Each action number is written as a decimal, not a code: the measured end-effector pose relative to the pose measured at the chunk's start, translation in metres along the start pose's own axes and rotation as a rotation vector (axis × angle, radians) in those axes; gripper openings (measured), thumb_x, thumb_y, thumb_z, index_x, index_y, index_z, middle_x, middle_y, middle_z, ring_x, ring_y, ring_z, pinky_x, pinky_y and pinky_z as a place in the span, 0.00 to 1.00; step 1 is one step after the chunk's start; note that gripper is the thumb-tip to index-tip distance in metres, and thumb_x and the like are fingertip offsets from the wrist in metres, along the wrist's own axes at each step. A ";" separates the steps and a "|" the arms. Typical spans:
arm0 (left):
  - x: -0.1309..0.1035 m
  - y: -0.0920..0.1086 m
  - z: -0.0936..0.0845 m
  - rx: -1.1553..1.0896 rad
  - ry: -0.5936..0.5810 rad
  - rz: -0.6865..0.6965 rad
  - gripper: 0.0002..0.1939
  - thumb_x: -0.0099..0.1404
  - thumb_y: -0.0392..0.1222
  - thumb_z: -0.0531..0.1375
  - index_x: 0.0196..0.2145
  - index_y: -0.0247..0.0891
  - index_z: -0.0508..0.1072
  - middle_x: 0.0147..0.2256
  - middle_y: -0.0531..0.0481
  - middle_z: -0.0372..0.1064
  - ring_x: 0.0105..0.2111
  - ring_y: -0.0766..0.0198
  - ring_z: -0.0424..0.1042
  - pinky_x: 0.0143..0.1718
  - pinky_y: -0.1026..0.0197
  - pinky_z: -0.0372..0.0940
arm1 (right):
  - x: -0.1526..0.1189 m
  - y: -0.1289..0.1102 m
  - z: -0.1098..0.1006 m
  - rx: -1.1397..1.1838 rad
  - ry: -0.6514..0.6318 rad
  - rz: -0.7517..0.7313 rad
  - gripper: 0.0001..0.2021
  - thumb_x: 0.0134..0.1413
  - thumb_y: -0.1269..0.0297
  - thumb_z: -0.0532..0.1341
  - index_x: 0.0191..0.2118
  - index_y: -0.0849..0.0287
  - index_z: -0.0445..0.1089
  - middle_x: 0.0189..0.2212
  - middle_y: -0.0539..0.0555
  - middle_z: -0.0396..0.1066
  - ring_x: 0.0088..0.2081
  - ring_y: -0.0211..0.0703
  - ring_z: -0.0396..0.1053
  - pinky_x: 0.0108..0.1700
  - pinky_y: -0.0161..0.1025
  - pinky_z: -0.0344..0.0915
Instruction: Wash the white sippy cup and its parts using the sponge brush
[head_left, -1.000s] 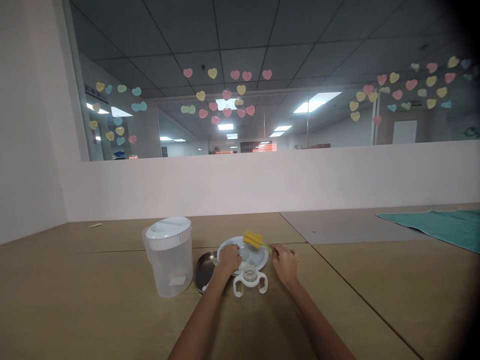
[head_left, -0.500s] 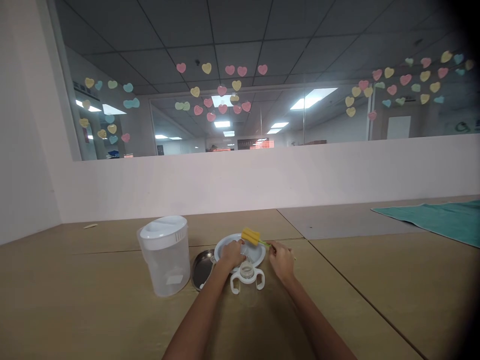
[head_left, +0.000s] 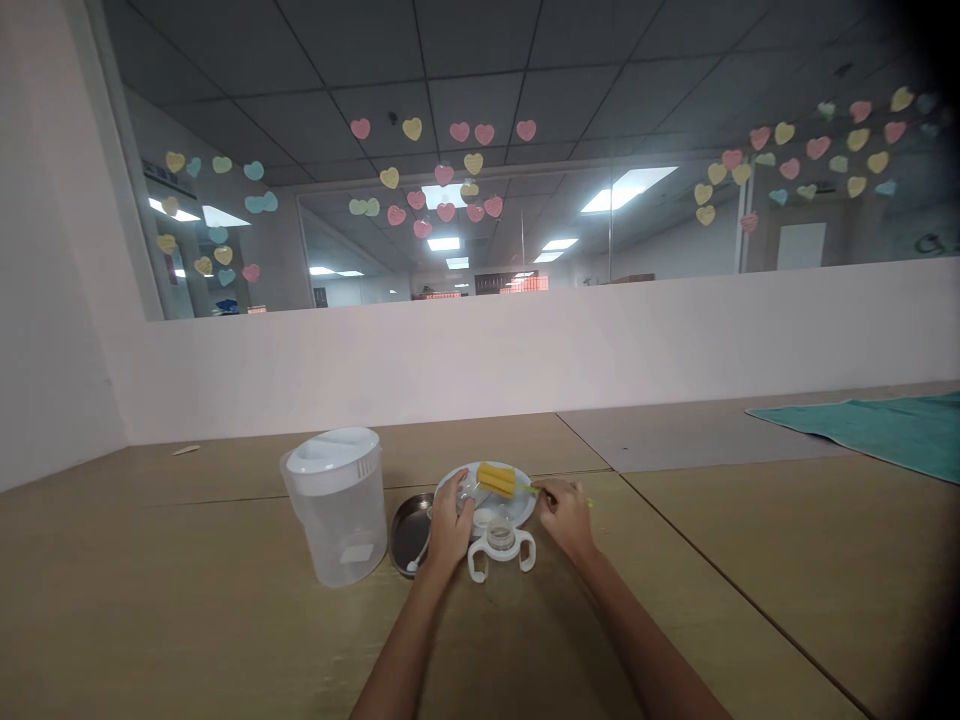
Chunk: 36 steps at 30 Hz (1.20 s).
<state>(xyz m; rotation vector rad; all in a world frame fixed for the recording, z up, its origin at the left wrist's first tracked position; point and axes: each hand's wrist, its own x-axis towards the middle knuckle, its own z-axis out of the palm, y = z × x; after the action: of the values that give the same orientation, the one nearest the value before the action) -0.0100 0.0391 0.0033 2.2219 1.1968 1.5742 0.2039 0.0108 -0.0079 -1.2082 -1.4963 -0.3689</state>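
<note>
My left hand [head_left: 450, 530] is closed around a clear plastic piece [head_left: 469, 488], perhaps a bottle cap, tilted over the white bowl [head_left: 526, 508]. In my right hand [head_left: 568, 520] is the thin green handle of a sponge brush. The brush's yellow sponge head [head_left: 497, 480] points left, at or just inside the mouth of the clear piece; which one I cannot tell. In front of the bowl stands a baby bottle part with two white handles [head_left: 501, 540], its threaded neck uncovered. A small white part [head_left: 484, 518] shows in the bowl.
Left of the bowl, a dark metal dish [head_left: 409, 530] holds a thin white straw-like piece [head_left: 420, 555]. Farther left stands a translucent pitcher [head_left: 341, 520] with a white lid. A teal cloth [head_left: 870, 430] lies at the back right, before a white wall [head_left: 480, 350].
My left hand has turned more upright and lifted the clear piece out of the bowl to the sponge. My right hand has brought the sponge head slightly left and lower.
</note>
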 end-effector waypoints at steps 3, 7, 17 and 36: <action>-0.003 0.006 -0.006 -0.088 0.037 0.025 0.20 0.62 0.35 0.46 0.50 0.38 0.65 0.49 0.45 0.66 0.47 0.61 0.66 0.51 0.55 0.59 | 0.001 -0.006 -0.005 0.044 0.035 -0.140 0.13 0.47 0.74 0.52 0.31 0.58 0.73 0.28 0.52 0.75 0.31 0.41 0.69 0.37 0.39 0.54; -0.005 0.016 -0.009 -0.179 0.107 0.015 0.17 0.67 0.39 0.44 0.48 0.38 0.66 0.47 0.45 0.68 0.48 0.61 0.66 0.51 0.57 0.59 | 0.001 -0.013 -0.009 0.093 0.040 -0.289 0.12 0.49 0.74 0.52 0.32 0.59 0.72 0.26 0.52 0.73 0.30 0.41 0.68 0.36 0.39 0.55; -0.007 0.026 -0.009 -0.140 0.011 0.012 0.16 0.66 0.48 0.50 0.48 0.40 0.66 0.46 0.45 0.68 0.47 0.59 0.66 0.50 0.57 0.59 | -0.004 -0.010 -0.005 0.061 0.062 -0.507 0.16 0.52 0.77 0.51 0.41 0.57 0.72 0.31 0.55 0.71 0.33 0.40 0.66 0.38 0.40 0.58; -0.013 -0.007 -0.032 0.525 0.207 -0.212 0.22 0.56 0.33 0.53 0.50 0.39 0.62 0.49 0.44 0.65 0.50 0.54 0.63 0.51 0.54 0.58 | -0.004 0.003 -0.006 -0.191 0.223 -0.187 0.13 0.55 0.74 0.52 0.39 0.60 0.73 0.31 0.54 0.74 0.34 0.40 0.67 0.38 0.39 0.53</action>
<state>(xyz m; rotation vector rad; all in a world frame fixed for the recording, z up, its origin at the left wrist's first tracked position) -0.0425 0.0256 0.0042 2.1362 2.0323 1.5674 0.2094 0.0056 -0.0105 -1.1354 -1.4058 -0.7632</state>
